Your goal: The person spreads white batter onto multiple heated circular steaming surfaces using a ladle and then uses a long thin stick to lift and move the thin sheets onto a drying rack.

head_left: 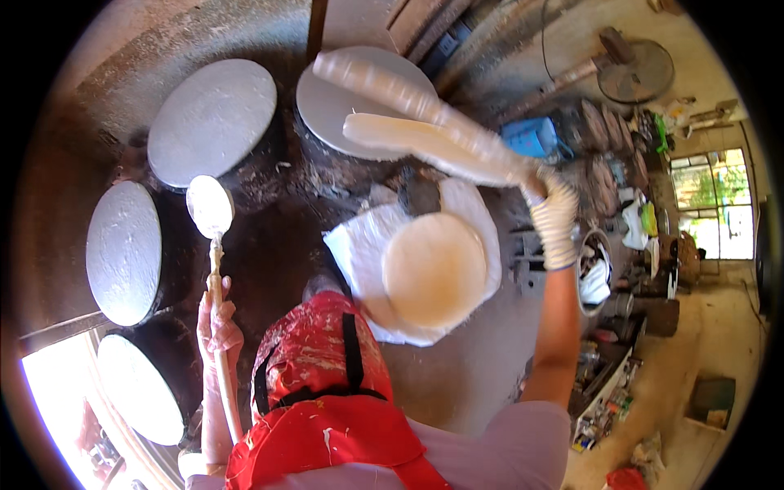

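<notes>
Nearest the head camera hung a red apron [327,392], splashed with pale batter and crossed by black straps, worn over a light shirt. The left hand [219,322], in a thin clear glove, was wrapped around the long wooden handle of a ladle [211,206]; the ladle's round bowl, coated white, hovered between the griddles at the left. The right hand [554,219], in a white knitted glove, was clenched on the end of a long pale roller [408,106] that reached up and left over the far griddle; a thin translucent sheet [425,143] hung draped from it. Just below lay a stack of round pale sheets [434,268] on a white cloth [351,245]. Four round grey griddles ringed the dark bench [278,220]: the far one [327,106], one at upper left [212,121], one at left [124,251] and one at lower left [140,388]. A standing fan [637,72] stood well apart at upper right.
</notes>
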